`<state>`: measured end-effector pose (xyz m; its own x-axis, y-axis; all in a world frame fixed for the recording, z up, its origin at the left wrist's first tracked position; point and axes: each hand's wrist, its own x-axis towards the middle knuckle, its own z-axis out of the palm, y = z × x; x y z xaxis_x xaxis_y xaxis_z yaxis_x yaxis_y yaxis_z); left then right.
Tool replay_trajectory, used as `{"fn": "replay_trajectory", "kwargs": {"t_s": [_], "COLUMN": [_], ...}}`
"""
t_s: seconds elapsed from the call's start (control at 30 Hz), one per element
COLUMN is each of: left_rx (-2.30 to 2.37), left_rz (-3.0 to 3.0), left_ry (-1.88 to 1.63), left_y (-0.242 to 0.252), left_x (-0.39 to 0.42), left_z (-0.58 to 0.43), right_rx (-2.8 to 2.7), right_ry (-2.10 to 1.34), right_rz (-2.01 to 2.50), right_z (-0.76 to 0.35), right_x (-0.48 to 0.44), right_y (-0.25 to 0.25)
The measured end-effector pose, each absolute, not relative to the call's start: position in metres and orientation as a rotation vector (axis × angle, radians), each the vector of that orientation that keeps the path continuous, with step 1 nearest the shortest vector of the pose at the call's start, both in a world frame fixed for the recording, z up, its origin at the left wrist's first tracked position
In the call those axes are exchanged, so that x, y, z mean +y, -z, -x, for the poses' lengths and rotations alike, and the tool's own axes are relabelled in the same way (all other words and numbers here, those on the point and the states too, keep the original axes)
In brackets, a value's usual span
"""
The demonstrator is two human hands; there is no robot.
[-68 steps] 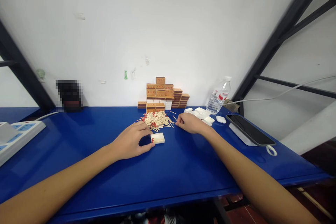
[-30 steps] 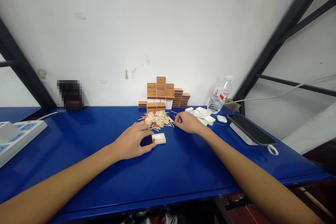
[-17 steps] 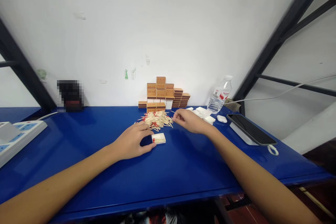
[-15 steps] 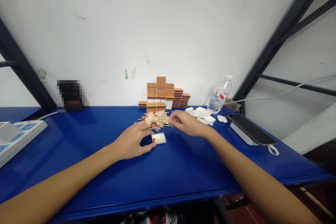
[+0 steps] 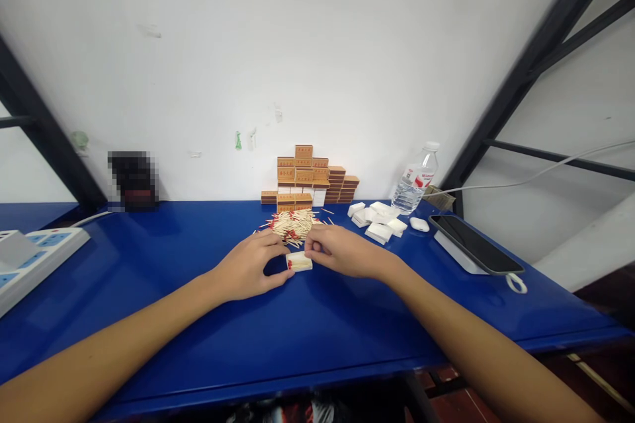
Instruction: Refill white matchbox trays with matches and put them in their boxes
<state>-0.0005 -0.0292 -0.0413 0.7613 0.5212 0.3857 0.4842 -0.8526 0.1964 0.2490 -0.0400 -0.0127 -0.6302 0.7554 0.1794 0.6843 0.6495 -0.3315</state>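
Note:
A small white matchbox tray (image 5: 300,266) lies on the blue table, with a few red-tipped matches inside it. My left hand (image 5: 253,266) grips the tray's left end between thumb and fingers. At the tray's right end my right hand (image 5: 340,250) is closed in a pinch; whatever is in its fingertips is too small or hidden to make out. Just behind both hands spreads a loose pile of matches (image 5: 294,223) with red heads, partly covered by my right hand.
Orange-brown matchboxes (image 5: 303,176) are stacked against the wall. To the right lie several white trays (image 5: 380,232), a water bottle (image 5: 415,178), a white earphone case (image 5: 419,225) and a phone (image 5: 475,244) on a stand. A power strip (image 5: 44,258) sits far left.
My right hand has moved from the match pile towards me and left, reaching the tray's right end. My left hand stays at the tray.

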Motion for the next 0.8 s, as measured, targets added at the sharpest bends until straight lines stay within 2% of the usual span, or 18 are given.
{"fn": "replay_trajectory", "kwargs": {"t_s": [0.27,0.5,0.8], "left_rx": [0.812,0.811,0.803], "left_rz": [-2.901,-2.900,-2.898], "left_ry": [-0.680,-0.667,-0.671], "left_y": [0.042,0.042,0.043], "left_x": [-0.029,-0.030,-0.029], "left_z": [0.002,0.001,0.002], "right_rx": [-1.935,-1.934,-2.005], "right_ry": [0.027,-0.089,-0.205], "right_rz": [1.697,1.904,1.870], "right_z": [-0.291,-0.305,-0.296], "right_x": [0.002,0.024,0.027], "right_y": [0.017,0.040,0.046]}}
